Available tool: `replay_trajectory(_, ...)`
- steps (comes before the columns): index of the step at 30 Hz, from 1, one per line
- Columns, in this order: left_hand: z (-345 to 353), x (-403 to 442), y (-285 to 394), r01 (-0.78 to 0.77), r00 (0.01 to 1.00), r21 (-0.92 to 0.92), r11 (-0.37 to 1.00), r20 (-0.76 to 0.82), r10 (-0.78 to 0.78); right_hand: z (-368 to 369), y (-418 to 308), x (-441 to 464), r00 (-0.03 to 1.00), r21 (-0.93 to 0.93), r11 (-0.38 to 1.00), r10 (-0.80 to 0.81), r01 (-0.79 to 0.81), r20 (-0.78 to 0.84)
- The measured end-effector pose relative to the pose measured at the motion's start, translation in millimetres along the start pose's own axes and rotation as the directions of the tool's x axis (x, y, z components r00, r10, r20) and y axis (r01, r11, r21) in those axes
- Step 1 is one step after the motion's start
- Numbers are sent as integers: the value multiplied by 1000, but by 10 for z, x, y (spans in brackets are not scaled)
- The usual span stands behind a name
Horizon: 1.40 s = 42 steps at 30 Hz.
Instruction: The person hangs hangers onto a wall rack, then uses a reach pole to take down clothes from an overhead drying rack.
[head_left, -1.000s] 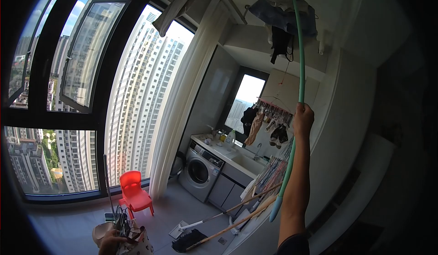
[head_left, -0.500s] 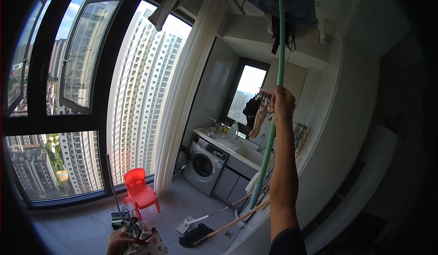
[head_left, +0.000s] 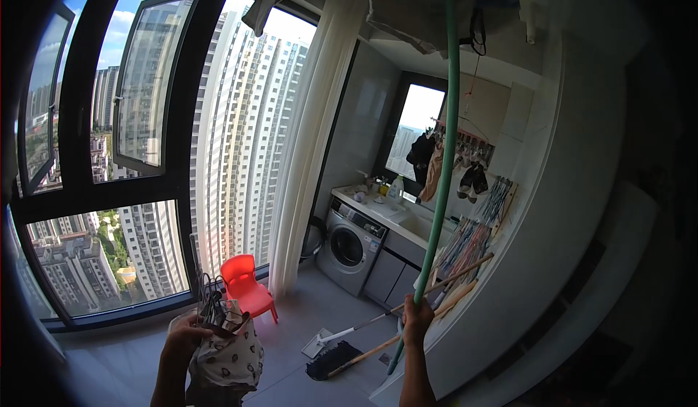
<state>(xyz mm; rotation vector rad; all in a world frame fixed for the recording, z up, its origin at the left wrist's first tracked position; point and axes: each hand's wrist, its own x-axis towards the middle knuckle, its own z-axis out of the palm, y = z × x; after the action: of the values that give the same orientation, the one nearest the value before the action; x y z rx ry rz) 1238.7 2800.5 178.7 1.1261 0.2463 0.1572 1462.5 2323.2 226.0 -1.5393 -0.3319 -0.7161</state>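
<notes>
My left hand (head_left: 187,334) grips a bunch of wire clothes hangers (head_left: 211,301) together with a light garment (head_left: 229,356) that has a dark printed pattern and hangs down below. My right hand (head_left: 417,321) is closed around the lower part of a long green pole (head_left: 444,174). The pole slants upward toward clothes (head_left: 407,10) hanging near the ceiling; its top end is out of view or hidden among them. The lower tip reaches down beside the wall at the right.
A red chair (head_left: 249,290) stands by the window. A flat mop (head_left: 318,343) and a black mop (head_left: 334,360) lie on the floor. Beyond are a washing machine (head_left: 347,245), a sink (head_left: 416,225), a clip hanger with laundry (head_left: 465,141) and hangers (head_left: 472,236) along the wall.
My right hand is now much lower, gripping the pole near its bottom. The left hand has risen with the hangers and garment. A pale hanging cloth now shows beside the pole overhead.
</notes>
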Motion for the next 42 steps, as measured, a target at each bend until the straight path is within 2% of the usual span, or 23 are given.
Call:
replay_trajectory(1,141,-23,172,-9,1000,2,1000,-25,9,-126,233,-237,999,-41,998,39,-39,1)
replay_trajectory(3,213,57,372,-70,998,64,996,11,69,-300,367,-762,984,31,983,178,-179,24)
replay_trajectory(5,353,123,620,-90,994,15,996,68,88,-523,638,-1221,981,-114,975,194,-191,17)
replay_trajectory(7,309,292,767,-108,987,41,993,126,102,-770,799,-1660,974,-248,945,226,-214,19)
replay_trajectory(10,455,374,1102,-113,986,96,989,136,99,-1086,851,-2173,934,-527,818,337,-229,117)
replay_trajectory(13,589,444,1373,-135,977,116,984,183,112,-1292,925,-2587,960,-514,835,272,-199,72)
replay_trajectory(15,741,415,1499,-178,956,79,981,251,153,-1664,1288,-2958,935,-603,771,335,-204,112)
replay_trajectory(18,850,332,1671,-377,924,475,795,125,363,-2316,1851,-3456,872,-707,654,478,-269,110)
replay_trajectory(20,751,508,1691,-399,915,495,772,165,367,-2529,1918,-3622,862,-729,627,496,-275,101)
replay_trajectory(22,694,760,1727,-343,933,398,851,252,259,-2647,1953,-3684,861,-742,612,500,-276,92)
replay_trajectory(25,726,994,1702,-227,909,244,943,402,115,-2799,1975,-3773,862,-748,603,500,-277,84)
replay_trajectory(28,1053,707,1635,-252,910,265,931,391,136,-2885,1960,-3840,859,-748,602,505,-278,88)
replay_trajectory(31,1127,629,1497,-171,970,158,972,198,138,-2940,1954,-3933,852,-752,598,515,-278,95)
replay_trajectory(35,1049,684,1300,-125,943,119,985,324,80,-2983,1943,-4049,843,-760,589,528,-275,104)
replay_trajectory(36,1104,638,1323,-144,931,258,955,363,42,-2992,1936,-4064,843,-762,589,527,-270,110)
replay_trajectory(40,988,753,1144,-173,951,525,833,308,3,-3024,1903,-4058,842,-780,574,526,-248,119)
replay_trajectory(42,847,773,1096,-136,966,506,852,259,1,-2997,1879,-3998,845,-787,567,522,-243,115)
